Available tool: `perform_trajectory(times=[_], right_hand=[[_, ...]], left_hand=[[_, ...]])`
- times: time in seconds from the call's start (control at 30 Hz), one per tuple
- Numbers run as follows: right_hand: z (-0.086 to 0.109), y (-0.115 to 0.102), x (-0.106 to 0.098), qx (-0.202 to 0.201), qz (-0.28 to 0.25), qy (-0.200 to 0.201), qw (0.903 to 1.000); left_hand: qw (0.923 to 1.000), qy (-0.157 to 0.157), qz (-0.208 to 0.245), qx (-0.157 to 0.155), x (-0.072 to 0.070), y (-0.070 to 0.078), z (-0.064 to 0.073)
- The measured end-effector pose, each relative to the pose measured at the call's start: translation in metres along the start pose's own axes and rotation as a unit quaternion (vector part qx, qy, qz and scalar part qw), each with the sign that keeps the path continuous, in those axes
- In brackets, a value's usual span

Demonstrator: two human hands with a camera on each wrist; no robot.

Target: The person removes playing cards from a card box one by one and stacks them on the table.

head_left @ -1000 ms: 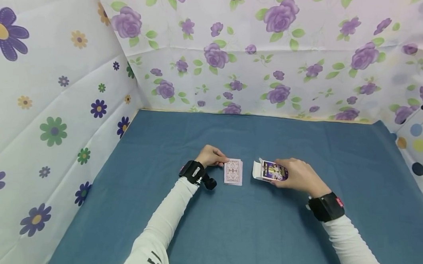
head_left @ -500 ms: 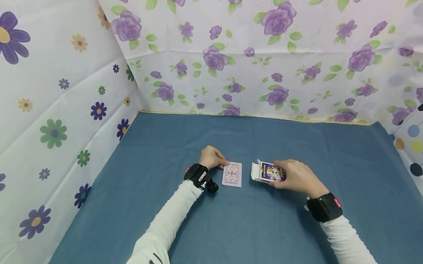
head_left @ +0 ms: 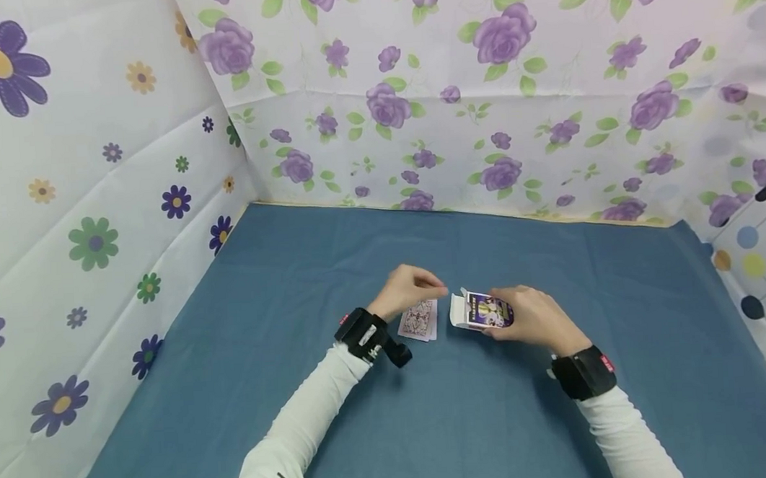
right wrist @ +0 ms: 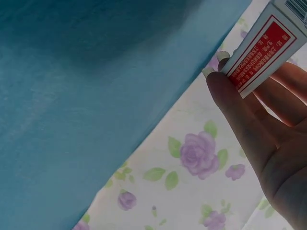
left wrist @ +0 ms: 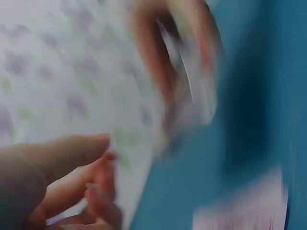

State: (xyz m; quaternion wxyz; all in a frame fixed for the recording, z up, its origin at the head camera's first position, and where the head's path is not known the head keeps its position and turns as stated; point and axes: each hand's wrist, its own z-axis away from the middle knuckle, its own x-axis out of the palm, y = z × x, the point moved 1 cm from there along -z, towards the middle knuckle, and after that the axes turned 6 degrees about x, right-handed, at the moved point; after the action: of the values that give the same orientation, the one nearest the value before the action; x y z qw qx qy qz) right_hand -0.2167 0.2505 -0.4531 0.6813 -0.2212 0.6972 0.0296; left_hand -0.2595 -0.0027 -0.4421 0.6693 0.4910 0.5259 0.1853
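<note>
My right hand (head_left: 535, 320) holds a playing-card box (head_left: 491, 310), purple on its printed face, with its white end flap standing open toward the left. A red panel with white lettering shows on the box's side (right wrist: 261, 52) in the right wrist view, where the thumb and fingers grip it. My left hand (head_left: 407, 291) is above a small stack of playing cards (head_left: 416, 324), its curled fingertips close to the box flap. The thumb tip meets the index finger in the left wrist view, with nothing visible between them. The cards lie back side up, slightly fanned, their upper part hidden by the hand.
A blue cloth covers the table (head_left: 490, 421). Behind it hangs a white sheet with purple roses (head_left: 389, 105), and a flowered sheet (head_left: 97, 239) stands along the left side. Both wrists carry black straps with cameras (head_left: 584, 374).
My left hand has left the corner of the card stack and moved right, over the cards toward the box. The stack now sits slightly fanned. The right hand stays almost still with the box.
</note>
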Motion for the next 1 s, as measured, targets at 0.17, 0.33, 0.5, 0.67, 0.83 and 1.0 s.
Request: perform_trajectory(times=[0.17,0.33,0.5,0.67,0.83,1.0], right_hand=[[-0.002,-0.008,-0.006,-0.008,0.009,0.008,0.9999],[-0.004,-0.017,-0.012,-0.019,0.021,0.017,0.9994],[-0.004,-0.021,-0.014,-0.019,0.018,0.019,0.9995],[-0.004,-0.021,-0.017,-0.012,0.014,0.021,0.9996],[-0.004,-0.022,-0.021,-0.016,0.019,0.024,0.9994],[-0.004,-0.022,-0.024,-0.018,0.022,0.027,0.9993]], left_hand=[[0.9988,-0.042,-0.009,0.022,0.018,0.024,0.008],[0.9991,-0.032,-0.027,0.006,0.024,0.026,0.007],[0.9986,-0.047,-0.005,-0.023,0.020,0.026,0.005],[0.9972,-0.064,0.013,-0.036,0.017,0.025,0.006],[0.9957,-0.083,0.029,-0.029,0.018,0.022,0.002],[0.9915,-0.108,0.054,-0.047,0.014,0.021,-0.007]])
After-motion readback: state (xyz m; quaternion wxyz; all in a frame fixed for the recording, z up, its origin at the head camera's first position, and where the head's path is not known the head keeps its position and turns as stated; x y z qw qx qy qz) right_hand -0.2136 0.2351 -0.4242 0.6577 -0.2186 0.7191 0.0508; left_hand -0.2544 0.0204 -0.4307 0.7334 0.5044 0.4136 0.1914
